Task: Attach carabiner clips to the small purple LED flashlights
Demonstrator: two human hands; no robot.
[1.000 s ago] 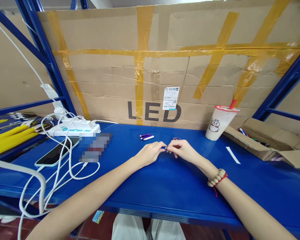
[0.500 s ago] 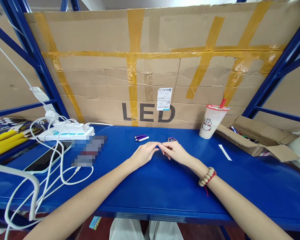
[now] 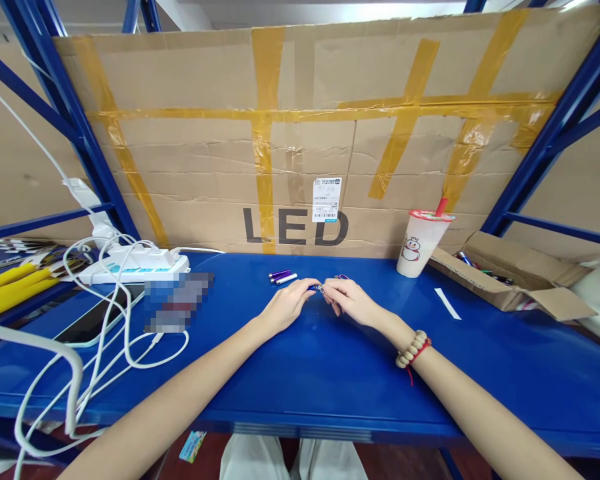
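Over the blue table [image 3: 290, 373], my left hand [image 3: 289, 303] pinches a small blue cylinder with a metallic end [image 3: 314, 287]. My right hand [image 3: 349, 300] has its fingers closed at the metallic end of that piece, close to the left fingertips; part of the piece is hidden by the fingers. Just behind my left hand lie a purple cylinder [image 3: 280, 274] and a white one [image 3: 287, 279], side by side. A small dark item with a cord [image 3: 342, 277] is partly covered by my right hand.
A drink cup [image 3: 423, 247] with a red straw stands back right, beside an open cardboard box [image 3: 500, 290] and a white strip [image 3: 447, 304]. At left are a phone [image 3: 100, 317], a power strip [image 3: 130, 267] and looped white cables. Taped cardboard [image 3: 205, 167] closes the back.
My fingertips have moved slightly apart, and the metallic end of the blue piece now shows between them. The camera view has shifted slightly.
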